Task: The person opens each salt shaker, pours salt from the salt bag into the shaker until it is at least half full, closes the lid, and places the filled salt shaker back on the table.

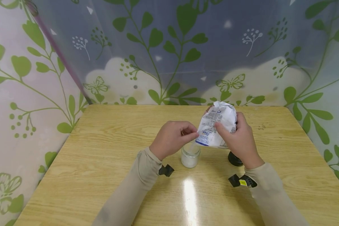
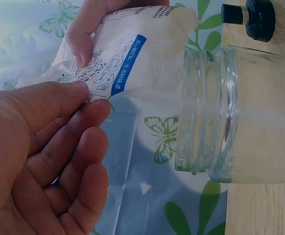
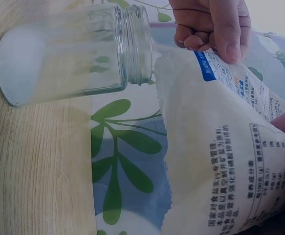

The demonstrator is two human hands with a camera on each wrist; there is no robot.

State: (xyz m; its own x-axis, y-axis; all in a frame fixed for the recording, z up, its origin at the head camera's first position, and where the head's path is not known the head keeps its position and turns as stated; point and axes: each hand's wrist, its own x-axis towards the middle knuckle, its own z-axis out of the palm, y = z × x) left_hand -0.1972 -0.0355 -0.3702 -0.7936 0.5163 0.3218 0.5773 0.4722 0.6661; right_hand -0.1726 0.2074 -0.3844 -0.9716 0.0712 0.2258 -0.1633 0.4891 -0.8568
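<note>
A white printed salt bag [image 1: 214, 128] is tilted over a clear glass jar [image 1: 190, 158], its torn edge near the jar's mouth. My right hand [image 1: 241, 141] grips the bag's body, with the thumb lying across its front. The thumb and index finger of my left hand [image 1: 175, 138] pinch a corner by the opening. In the left wrist view, a faint pale streak runs inside the jar [image 2: 259, 152]. White salt [image 3: 22, 61] covers the jar's bottom in the right wrist view. The jar stands upright on the table, touched by neither hand.
A black round lid [image 1: 235, 159] lies on the wooden table [image 1: 107, 150], partly beneath my right hand. Dark wrist cameras [image 1: 166, 170] sit at both cuffs. A leaf-patterned curtain [image 1: 164, 78] hangs behind the table's far edge.
</note>
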